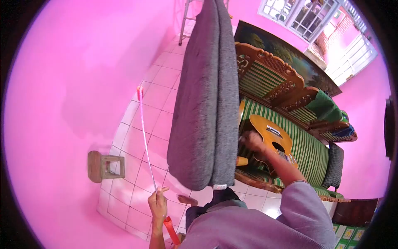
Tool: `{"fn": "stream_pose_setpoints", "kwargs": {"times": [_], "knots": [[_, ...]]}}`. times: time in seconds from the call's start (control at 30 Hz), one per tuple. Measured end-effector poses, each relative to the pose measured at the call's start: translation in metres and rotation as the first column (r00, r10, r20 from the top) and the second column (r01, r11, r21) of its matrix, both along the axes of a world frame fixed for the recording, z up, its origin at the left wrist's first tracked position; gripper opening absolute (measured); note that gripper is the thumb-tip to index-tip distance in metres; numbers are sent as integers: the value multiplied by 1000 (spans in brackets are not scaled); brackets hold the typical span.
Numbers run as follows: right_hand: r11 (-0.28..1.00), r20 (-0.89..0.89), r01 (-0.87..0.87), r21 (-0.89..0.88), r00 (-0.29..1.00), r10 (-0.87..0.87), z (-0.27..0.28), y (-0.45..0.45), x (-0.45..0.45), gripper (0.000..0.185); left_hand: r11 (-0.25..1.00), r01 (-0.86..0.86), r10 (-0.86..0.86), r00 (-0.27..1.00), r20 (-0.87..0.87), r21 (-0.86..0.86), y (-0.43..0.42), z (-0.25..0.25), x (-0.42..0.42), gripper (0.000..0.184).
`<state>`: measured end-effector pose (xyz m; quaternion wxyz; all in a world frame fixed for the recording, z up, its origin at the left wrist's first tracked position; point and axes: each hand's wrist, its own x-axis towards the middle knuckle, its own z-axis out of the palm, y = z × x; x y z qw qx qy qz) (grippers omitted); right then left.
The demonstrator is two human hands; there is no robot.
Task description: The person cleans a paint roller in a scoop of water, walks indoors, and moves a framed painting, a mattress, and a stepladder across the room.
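Note:
My left hand is closed around a thin pale rod. It reaches up and away over the floor to a small red tip. Below the hand, a red handle-like piece shows beside my wrist. A long grey upholstered seat, in two padded layers, stands tilted in front of me. A pale wooden leg sticks out on its right side. My right hand is curled at that same side, its fingers partly hidden; what they grip cannot be made out.
A guitar lies on a green striped sofa with a carved wooden frame at right. A small wooden stool stands by the pink wall at left. Behind the grey seat is a ladder. A painting leans under the window.

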<state>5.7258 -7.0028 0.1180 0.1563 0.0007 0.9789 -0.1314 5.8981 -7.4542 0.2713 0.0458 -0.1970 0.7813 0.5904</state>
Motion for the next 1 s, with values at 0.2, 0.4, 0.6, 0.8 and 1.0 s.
{"fn": "stream_pose_setpoints", "kwargs": {"times": [0.2,0.4,0.6,0.8,1.0], "knots": [[840,-662,167,-516,545,-515,221,-69,-26,26,999,40,-40,999,-11,-13,-79,-34,26,41],[766,-521,-320,-557,853,-22,281,-245,57,30,978,176,-202,937,-286,-115,-132,-31,-30,14],[642,-130,-227,-733,972,195,167,-390,147,74,929,124,-302,801,-516,-350,-117,-29,-134,21],[447,148,115,-887,988,39,128,-460,85,41,959,89,-244,741,-625,-268,-119,0,-213,18],[250,215,236,-939,971,-107,108,-507,6,24,947,238,-107,867,-486,217,-149,3,-304,36]]}}
